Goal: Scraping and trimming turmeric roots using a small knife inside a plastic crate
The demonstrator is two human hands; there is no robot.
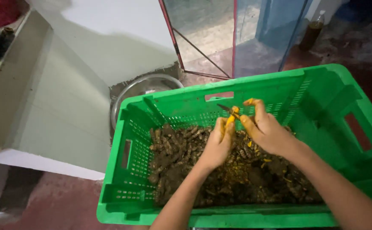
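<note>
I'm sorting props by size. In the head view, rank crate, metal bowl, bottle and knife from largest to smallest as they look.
1. Green crate
2. Metal bowl, partly hidden by the crate
3. Bottle, farther away, so its true size is unsure
4. Knife, mostly hidden in the right hand

A reddish floor [45, 200] carries a green crate [322, 89], a steel bowl [139, 87] and a bottle [313, 32].
</note>
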